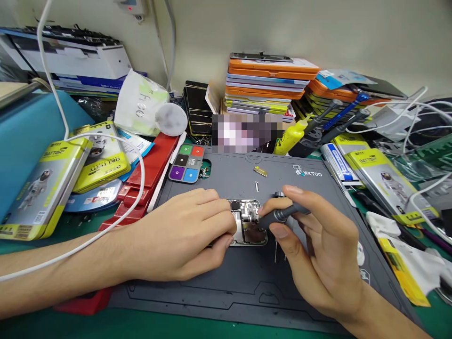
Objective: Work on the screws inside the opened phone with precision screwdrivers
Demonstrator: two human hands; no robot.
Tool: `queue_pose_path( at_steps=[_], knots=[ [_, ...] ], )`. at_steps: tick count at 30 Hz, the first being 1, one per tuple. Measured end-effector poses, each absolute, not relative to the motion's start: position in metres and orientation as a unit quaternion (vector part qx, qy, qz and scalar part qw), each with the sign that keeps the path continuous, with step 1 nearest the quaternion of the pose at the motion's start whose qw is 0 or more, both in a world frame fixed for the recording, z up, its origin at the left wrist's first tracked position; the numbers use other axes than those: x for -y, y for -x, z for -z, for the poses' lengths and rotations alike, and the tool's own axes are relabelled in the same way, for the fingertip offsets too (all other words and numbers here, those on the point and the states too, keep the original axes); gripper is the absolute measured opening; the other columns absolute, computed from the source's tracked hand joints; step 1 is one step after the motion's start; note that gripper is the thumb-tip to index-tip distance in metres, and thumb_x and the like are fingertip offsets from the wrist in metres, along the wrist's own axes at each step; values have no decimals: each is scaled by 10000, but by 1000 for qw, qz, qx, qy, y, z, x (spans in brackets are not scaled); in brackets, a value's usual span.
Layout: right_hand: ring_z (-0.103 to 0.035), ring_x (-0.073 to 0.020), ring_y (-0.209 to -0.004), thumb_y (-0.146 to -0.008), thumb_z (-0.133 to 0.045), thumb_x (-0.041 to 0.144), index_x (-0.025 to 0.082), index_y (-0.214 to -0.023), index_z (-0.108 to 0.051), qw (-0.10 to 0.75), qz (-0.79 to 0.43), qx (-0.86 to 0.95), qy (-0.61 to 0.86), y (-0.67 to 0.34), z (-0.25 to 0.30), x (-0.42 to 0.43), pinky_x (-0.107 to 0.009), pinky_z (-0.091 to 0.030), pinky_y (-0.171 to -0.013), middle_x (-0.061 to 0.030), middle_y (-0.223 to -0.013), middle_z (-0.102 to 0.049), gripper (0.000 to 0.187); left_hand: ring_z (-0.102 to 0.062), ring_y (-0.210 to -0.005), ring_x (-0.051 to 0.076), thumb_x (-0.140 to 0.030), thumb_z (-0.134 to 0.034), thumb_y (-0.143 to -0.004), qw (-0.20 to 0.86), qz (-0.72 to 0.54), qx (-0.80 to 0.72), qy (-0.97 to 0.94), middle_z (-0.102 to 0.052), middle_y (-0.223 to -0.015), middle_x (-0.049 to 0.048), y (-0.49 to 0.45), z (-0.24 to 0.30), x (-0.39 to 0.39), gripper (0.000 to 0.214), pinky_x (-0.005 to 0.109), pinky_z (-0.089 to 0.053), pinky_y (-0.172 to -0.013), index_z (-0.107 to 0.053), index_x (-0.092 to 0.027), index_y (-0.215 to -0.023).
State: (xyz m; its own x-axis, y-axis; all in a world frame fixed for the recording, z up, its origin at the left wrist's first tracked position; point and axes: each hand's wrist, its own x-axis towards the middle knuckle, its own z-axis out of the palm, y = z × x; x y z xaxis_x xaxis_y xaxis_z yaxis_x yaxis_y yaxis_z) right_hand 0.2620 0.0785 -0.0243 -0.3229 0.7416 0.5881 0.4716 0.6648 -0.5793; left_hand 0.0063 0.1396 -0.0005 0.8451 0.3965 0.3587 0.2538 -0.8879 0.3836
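An opened phone (247,221) with its inner parts exposed lies on the grey work mat (233,282). My left hand (183,235) covers the phone's left part, fingers curled and pressing on its edge. My right hand (314,240) pinches a dark grey screwdriver (282,214) whose tip points left into the phone's insides. A small gold part (260,171) and a tiny metal piece (257,186) lie on the mat beyond the phone.
A coloured-square tray (186,163) sits at the mat's back left. Yellow battery boxes (38,193) and red strips (148,169) crowd the left. A stack of orange cases (268,80), a yellow bottle (289,136), tools and white cables fill the back and right.
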Motion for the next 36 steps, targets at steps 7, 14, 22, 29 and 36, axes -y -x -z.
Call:
queue_pose_path(
  at_steps=[7, 14, 22, 29, 36],
  knots=[
    [-688, -248, -1268, -926, -603, -48, 285, -1646, -366, 438, -147, 801, 381, -262, 22, -79, -435, -617, -1052, -108, -1555, -575, 828, -453, -798, 178, -128, -536, -999, 138, -225, -169, -950, -598, -846, 30, -6, 4, -139, 156, 345, -386, -754, -600, -138, -857],
    [-649, -256, -1341, -923, -597, -64, 274, -1648, -363, 435, -140, 805, 378, -264, 22, -78, -448, -590, -1096, -111, -1540, -587, 833, -426, -755, 174, -139, -564, -987, 116, -236, -165, -951, -573, -774, 16, -7, 8, -141, 190, 344, -361, -715, -590, -147, -799],
    [-696, -209, -1082, -862, -662, -85, 242, -1568, -471, 413, -85, 842, 337, -257, 12, -84, -411, -579, -1000, -83, -1306, -713, 801, -433, -741, 184, -141, -554, -992, 123, -227, -165, -952, -587, -756, 20, -5, 8, -141, 185, 340, -357, -713, -638, -146, -827],
    [-594, -216, -1325, -844, -523, -86, 231, -1636, -367, 398, -135, 841, 341, -258, 8, -85, -412, -474, -1155, -73, -1507, -577, 867, -431, -727, 174, -157, -568, -1001, 118, -233, -167, -951, -571, -750, 15, -5, 8, -140, 215, 338, -343, -701, -577, -154, -786],
    [-588, -235, -1339, -852, -516, -106, 204, -1666, -317, 419, -149, 835, 325, -260, 12, -84, -446, -483, -1128, -99, -1563, -520, 893, -454, -752, 175, -159, -542, -1029, 131, -224, -172, -950, -585, -777, 17, -5, 7, -141, 217, 340, -361, -729, -579, -154, -815]
  ],
)
